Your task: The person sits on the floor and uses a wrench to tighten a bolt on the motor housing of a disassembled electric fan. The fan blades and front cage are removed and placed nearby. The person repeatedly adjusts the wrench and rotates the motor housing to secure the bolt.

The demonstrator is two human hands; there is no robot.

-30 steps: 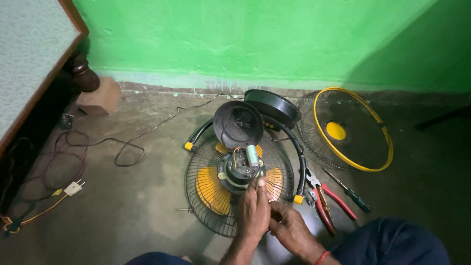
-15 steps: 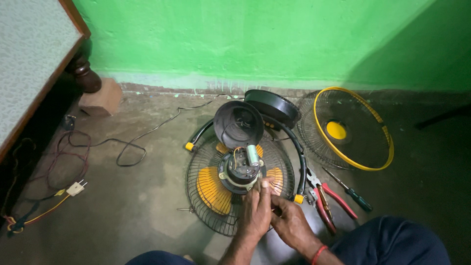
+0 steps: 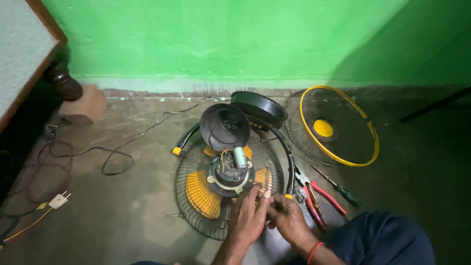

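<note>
A dismantled fan lies face down on the floor, its black wire guard (image 3: pixel 196 216) and yellow blades (image 3: pixel 200 193) under the exposed motor (image 3: pixel 229 172). A small cylindrical capacitor (image 3: pixel 240 157) and thin wires sit on top of the motor. My left hand (image 3: pixel 249 216) and my right hand (image 3: pixel 288 219) meet at the motor's lower right edge, fingertips pinched together on something small, probably a wire; I cannot make out which. A red band circles my right wrist. The black motor cover (image 3: pixel 224 126) lies open just behind the motor.
Red-handled pliers (image 3: pixel 316 198) and a dark screwdriver (image 3: pixel 338 187) lie right of the fan. The front guard with a yellow rim (image 3: pixel 338 125) rests by the green wall. A black cable and a white plug (image 3: pixel 60 199) trail left, near a table leg (image 3: pixel 64 81) and brick.
Both hands have stayed at the motor's lower right edge, with only small finger shifts. Nothing else has moved.
</note>
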